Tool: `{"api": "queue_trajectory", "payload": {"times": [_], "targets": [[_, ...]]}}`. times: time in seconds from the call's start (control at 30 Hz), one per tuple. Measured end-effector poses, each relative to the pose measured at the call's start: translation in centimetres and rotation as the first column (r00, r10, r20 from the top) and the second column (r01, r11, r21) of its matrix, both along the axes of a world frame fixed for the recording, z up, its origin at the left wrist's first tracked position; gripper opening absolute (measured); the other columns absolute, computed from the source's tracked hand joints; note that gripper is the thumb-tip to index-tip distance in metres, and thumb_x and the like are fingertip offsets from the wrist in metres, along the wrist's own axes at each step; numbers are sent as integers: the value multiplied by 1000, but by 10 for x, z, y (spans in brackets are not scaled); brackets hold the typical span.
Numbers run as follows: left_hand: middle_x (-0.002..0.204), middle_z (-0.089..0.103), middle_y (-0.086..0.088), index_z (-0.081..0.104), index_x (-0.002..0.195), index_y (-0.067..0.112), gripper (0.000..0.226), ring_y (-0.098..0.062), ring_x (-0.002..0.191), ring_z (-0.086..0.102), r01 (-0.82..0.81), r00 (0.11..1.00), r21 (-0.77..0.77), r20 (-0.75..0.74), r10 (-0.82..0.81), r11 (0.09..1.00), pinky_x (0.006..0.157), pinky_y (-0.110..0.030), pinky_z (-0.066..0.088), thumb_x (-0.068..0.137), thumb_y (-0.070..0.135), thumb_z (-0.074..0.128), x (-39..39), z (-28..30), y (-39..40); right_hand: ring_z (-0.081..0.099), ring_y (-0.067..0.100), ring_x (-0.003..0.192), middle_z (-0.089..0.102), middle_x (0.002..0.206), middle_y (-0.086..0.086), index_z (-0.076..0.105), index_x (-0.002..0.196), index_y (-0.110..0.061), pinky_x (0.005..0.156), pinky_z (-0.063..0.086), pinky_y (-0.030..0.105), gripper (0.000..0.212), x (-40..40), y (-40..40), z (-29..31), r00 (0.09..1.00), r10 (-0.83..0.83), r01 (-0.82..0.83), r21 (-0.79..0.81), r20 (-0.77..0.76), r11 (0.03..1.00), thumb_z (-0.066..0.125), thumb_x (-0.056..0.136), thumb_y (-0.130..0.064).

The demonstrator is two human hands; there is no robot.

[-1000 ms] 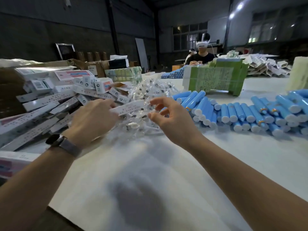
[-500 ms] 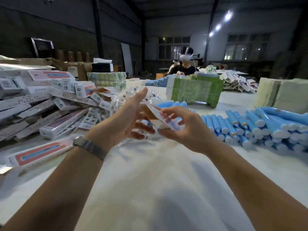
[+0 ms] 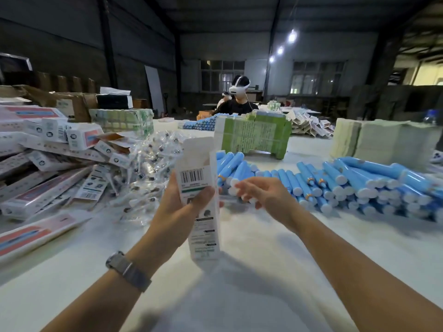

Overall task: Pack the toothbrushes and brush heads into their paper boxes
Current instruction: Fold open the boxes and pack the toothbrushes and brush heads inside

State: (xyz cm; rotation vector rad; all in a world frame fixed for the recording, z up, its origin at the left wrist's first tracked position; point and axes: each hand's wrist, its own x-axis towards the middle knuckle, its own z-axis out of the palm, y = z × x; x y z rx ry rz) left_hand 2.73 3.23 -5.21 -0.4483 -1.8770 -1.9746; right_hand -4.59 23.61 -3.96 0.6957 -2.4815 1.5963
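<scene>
Bare table (image 3: 239, 283) near; box pile (image 3: 48, 183) blocks L, blue toothbrushes (image 3: 347, 185) R.

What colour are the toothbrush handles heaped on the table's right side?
Light blue with white ends, in the head view: toothbrush handles.

A single view is given, taken from a wide-angle camera worn on the head and aimed forward and slightly down across a white table (image 3: 239, 295). Both forearms are seen entering from the near edge, so the left hand (image 3: 177, 209) and right hand (image 3: 266, 197) are caught close to the lens at the middle of the frame. The far half of the picture is filled by the hall, with another seated person (image 3: 236, 101) faced across the table. Straight lines are bowed toward the edges by the lens. No second view is supplied, so no overlap can be stated.
</scene>
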Motion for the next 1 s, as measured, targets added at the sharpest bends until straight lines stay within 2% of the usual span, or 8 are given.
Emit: {"api": "queue_trajectory", "payload": {"times": [0.07, 0.13, 0.27, 0.43, 0.53, 0.73, 0.87, 1.0], "targets": [[99, 73, -2, 49, 117, 18, 46, -26, 85, 74, -35, 999, -35, -25, 34, 999, 71, -36, 60, 83, 32, 76, 2, 0, 5, 60, 12, 90, 66, 93, -12, 70, 101, -34, 76, 42, 23, 12, -22, 14, -8, 942, -307, 327, 159, -133, 932, 67, 90, -32], [94, 73, 4, 45, 109, 21, 43, -20, 76, 74, -57, 997, -56, -54, 54, 997, 64, -26, 58, 76, 32, 70, 3, 0, 12, 56, 16, 101, 60, 110, -6, 62, 125, -34, 85, 40, 27, 36, -38, 19, -16, 888, -410, 458, 319, -207, 830, 64, 89, -28], [90, 72, 5, 43, 108, 23, 44, -18, 72, 72, -77, 994, -40, -75, 74, 996, 61, -22, 56, 74, 32, 69, 5, -2, 18, 56, 22, 110, 61, 115, 1, 58, 131, -34, 87, 40, 31, 37, -63, -3, -7, 887, -423, 455, 205, -185, 866, 53, 94, -33], [87, 72, 9, 42, 107, 22, 48, -13, 70, 70, -100, 991, -19, -96, 98, 995, 59, -21, 55, 71, 30, 72, 4, -2, 18, 57, 23, 105, 62, 120, 0, 66, 113, -36, 76, 39, 32, 33, -82, -42, 7, 888, -439, 452, 435, -137, 779, 49, 92, -57], [86, 72, 9, 41, 106, 20, 49, -11, 69, 69, -99, 987, -13, -127, 96, 995, 59, -21, 55, 70, 30, 73, 2, -4, 18, 54, 21, 94, 64, 108, 1, 64, 97, -31, 70, 39, 29, 20, -83, -49, 4, 875, -463, 471, 473, -143, 744, 61, 84, -46], [89, 71, 18, 38, 104, 24, 47, -9, 72, 71, -152, 978, -82, -157, 138, 985, 60, -18, 55, 73, 32, 72, 0, -6, 14, 55, 18, 70, 57, 86, 1, 52, 93, -24, 56, 42, 28, 20, -76, -28, 12, 866, -497, 458, 308, 59, 834, 67, 80, -24], [88, 70, 17, 38, 102, 28, 46, -8, 71, 69, -268, 948, -83, -198, 248, 960, 59, -18, 55, 76, 24, 76, -4, -3, 9, 68, 27, 77, 59, 115, 14, 39, 127, -19, 54, 56, 30, 52, -52, -27, 35, 908, -209, 316, -265, 364, 911, 66, 86, -4], [91, 71, 25, 37, 92, 51, 52, -3, 75, 70, -407, 901, -123, -216, 376, 905, 61, -26, 57, 75, 30, 81, -7, -2, 5, 73, 28, 77, 63, 111, 20, 41, 113, -16, 60, 58, 30, 37, -13, -49, 67, 982, 65, 42, -536, 180, 843, 64, 86, -4]]}}
